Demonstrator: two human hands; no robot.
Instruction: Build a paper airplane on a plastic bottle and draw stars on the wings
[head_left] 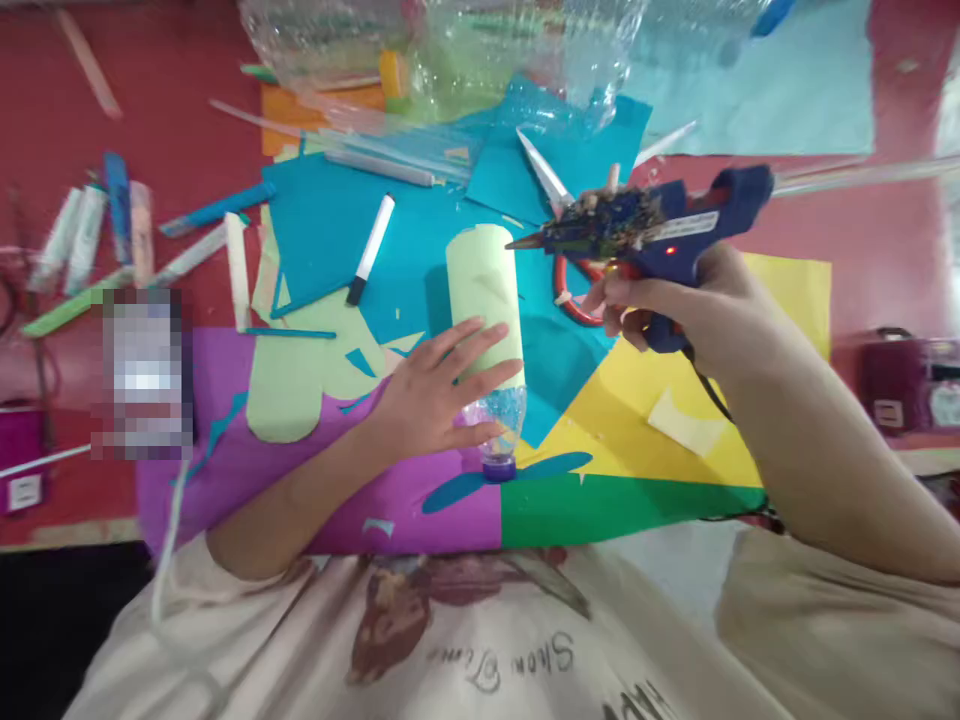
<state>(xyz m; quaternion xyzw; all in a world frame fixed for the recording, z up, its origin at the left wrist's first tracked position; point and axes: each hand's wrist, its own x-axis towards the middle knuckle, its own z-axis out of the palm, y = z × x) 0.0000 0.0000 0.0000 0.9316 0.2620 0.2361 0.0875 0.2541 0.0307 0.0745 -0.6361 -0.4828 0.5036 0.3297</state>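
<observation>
Palm of left hand [431,390] lies flat, fingers spread, across paper-wrapped bottle [486,290] at centre, cap toward the body, on coloured sheets [637,500]. Bottle judged light, thin-walled, apt to roll; steady at wrapped middle. Right hand [679,315] clenched on glue gun [660,235], nozzle just beside the wrap.

This is a craft workspace, more a hobby or school corner than a kitchen or office. A red table [862,250] is strewn with cut teal paper [322,230], yellow paper [787,300], purple paper [247,470] and green paper [622,505]. Pens and tubes [82,230] lie at the far left, and a marker [370,250] and red-handled scissors [574,300] near the middle. A hot-glue gun [660,235] is above them, and clear plastic bottles [450,50] are at the far edge.
</observation>
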